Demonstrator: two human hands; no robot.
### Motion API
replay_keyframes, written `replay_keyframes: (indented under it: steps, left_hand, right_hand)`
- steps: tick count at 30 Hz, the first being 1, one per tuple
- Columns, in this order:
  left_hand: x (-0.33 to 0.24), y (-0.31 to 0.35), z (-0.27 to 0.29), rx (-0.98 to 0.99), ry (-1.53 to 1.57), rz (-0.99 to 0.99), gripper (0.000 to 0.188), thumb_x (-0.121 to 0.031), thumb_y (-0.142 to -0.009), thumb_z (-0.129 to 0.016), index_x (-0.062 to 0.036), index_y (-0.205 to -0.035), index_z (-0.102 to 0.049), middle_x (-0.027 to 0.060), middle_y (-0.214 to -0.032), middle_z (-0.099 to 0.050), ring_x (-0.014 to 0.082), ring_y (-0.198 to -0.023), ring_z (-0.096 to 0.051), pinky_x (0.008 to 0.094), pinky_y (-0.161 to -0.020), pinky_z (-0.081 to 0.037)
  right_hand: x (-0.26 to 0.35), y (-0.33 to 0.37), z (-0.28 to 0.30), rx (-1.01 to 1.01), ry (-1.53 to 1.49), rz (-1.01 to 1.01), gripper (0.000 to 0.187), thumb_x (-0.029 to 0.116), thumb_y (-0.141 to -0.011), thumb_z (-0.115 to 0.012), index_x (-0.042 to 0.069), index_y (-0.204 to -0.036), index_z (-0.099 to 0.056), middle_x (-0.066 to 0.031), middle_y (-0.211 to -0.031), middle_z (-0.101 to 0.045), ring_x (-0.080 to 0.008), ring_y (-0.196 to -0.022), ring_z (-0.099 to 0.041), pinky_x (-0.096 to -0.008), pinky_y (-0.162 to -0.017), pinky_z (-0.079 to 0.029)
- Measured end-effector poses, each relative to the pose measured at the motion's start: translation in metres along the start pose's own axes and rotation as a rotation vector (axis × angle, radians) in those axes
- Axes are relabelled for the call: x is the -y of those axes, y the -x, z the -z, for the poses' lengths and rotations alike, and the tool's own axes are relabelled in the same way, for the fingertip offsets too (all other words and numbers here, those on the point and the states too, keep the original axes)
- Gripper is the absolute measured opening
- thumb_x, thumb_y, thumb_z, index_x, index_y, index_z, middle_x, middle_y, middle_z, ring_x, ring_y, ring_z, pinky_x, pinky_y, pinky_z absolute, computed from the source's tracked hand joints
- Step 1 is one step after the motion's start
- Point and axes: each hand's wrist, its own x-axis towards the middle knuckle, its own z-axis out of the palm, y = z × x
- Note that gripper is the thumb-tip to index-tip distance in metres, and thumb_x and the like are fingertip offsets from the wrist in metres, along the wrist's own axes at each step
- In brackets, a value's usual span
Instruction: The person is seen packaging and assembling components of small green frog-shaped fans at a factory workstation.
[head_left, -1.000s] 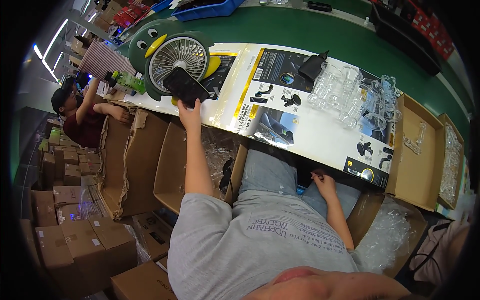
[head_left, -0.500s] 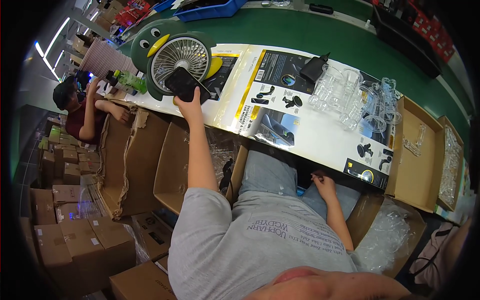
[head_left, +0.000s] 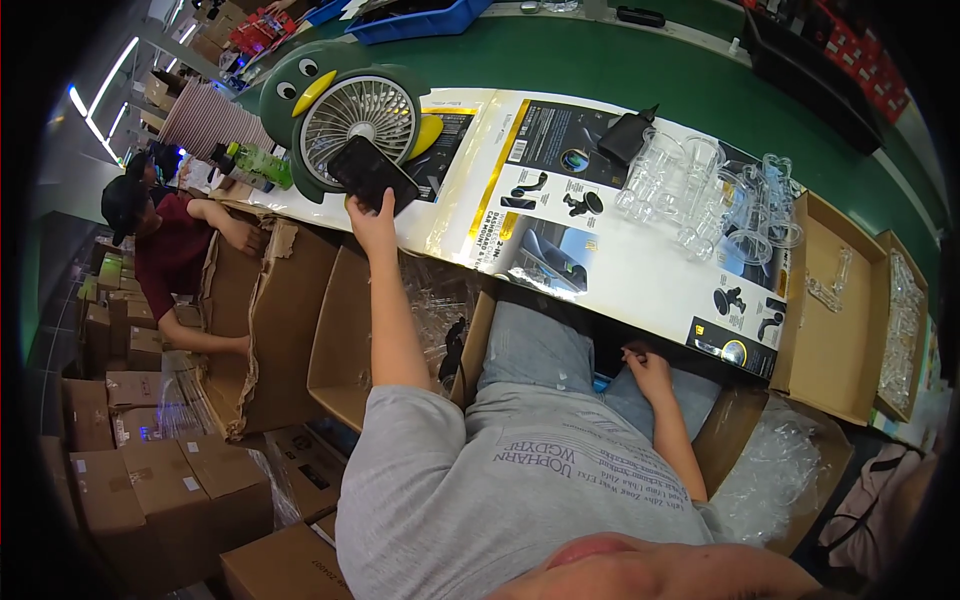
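Observation:
A black smartphone [head_left: 372, 172] leans at a slant in front of the round fan [head_left: 358, 125], which has a green penguin-shaped body with a yellow beak. My left hand [head_left: 374, 226] grips the phone by its lower end, thumb along the near edge. Down at my lap, against the jeans, is my right hand [head_left: 652, 374] with its fingers curled in; whatever they may hold is hidden. Under the fan and phone lies a printed cardboard sheet [head_left: 455, 215]. Clear plastic parts [head_left: 705, 190] are grouped on its right half, beside a black charger-like block [head_left: 626, 136].
Right of the sheet stands an open cardboard tray [head_left: 830, 345] with a few clear pieces. A green bottle [head_left: 262, 165] and stacked pinkish sheets [head_left: 205, 125] are beyond the fan. Open cartons [head_left: 285, 330] flank my legs. A co-worker [head_left: 180, 250] reaches into one at left.
My left hand and the phone have shifted very slightly. The co-worker has leaned in, one arm now reaching down into the carton. My right hand stays put.

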Motion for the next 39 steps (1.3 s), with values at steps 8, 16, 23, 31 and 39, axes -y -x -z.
replay_keyframes:
  steps: [8, 16, 23, 31, 39]
  left_hand:
    - [0.018, 0.004, 0.018, 0.078, 0.072, 0.013, 0.034, -0.007, -0.081, -0.065, 0.0034, -0.109, -0.049, 0.0099, -0.096, -0.058, 0.0152, -0.086, -0.058, 0.0257, -0.075, -0.048]
    - [0.025, 0.002, 0.012, 0.065, 0.119, -0.009, 0.037, -0.012, -0.082, -0.063, 0.0039, -0.113, -0.049, 0.0112, -0.096, -0.059, 0.0161, -0.083, -0.056, 0.0274, -0.074, -0.047]
    - [0.040, -0.005, 0.013, -0.002, 0.165, 0.003, 0.031, -0.019, -0.087, -0.057, 0.0046, -0.107, -0.054, 0.0083, -0.088, -0.060, 0.0149, -0.080, -0.055, 0.0274, -0.072, -0.044]
    - [0.042, -0.009, 0.016, 0.000, 0.140, 0.020, 0.031, -0.022, -0.088, -0.057, 0.0051, -0.104, -0.055, 0.0081, -0.087, -0.060, 0.0145, -0.078, -0.054, 0.0267, -0.071, -0.043]
    - [0.011, -0.001, 0.006, 0.085, 0.167, 0.038, 0.027, -0.015, -0.086, -0.058, 0.0037, -0.105, -0.051, 0.0081, -0.092, -0.059, 0.0142, -0.082, -0.054, 0.0261, -0.074, -0.044]
  right_hand:
    - [0.011, 0.001, 0.002, 0.045, 0.057, -0.052, 0.020, 0.016, -0.084, -0.056, 0.004, -0.098, -0.064, -0.0076, -0.081, -0.067, -0.0144, -0.074, -0.065, -0.0255, -0.066, -0.049]
    - [0.001, 0.000, -0.001, 0.017, 0.020, -0.007, 0.021, 0.018, -0.084, -0.057, 0.005, -0.098, -0.065, -0.0079, -0.080, -0.068, -0.0148, -0.073, -0.065, -0.0259, -0.066, -0.049]
    - [0.005, 0.000, 0.001, 0.026, 0.034, -0.019, 0.021, 0.019, -0.084, -0.057, 0.005, -0.098, -0.065, -0.0075, -0.080, -0.068, -0.0153, -0.074, -0.065, -0.0262, -0.067, -0.049]
    - [0.009, 0.001, 0.000, 0.017, 0.049, -0.011, 0.020, 0.020, -0.083, -0.057, 0.009, -0.097, -0.065, -0.0062, -0.079, -0.068, -0.0158, -0.072, -0.066, -0.0268, -0.065, -0.049]
    - [0.001, -0.001, -0.001, 0.010, 0.015, -0.005, 0.020, 0.019, -0.083, -0.057, 0.008, -0.097, -0.065, -0.0067, -0.079, -0.068, -0.0161, -0.073, -0.066, -0.0267, -0.064, -0.049]
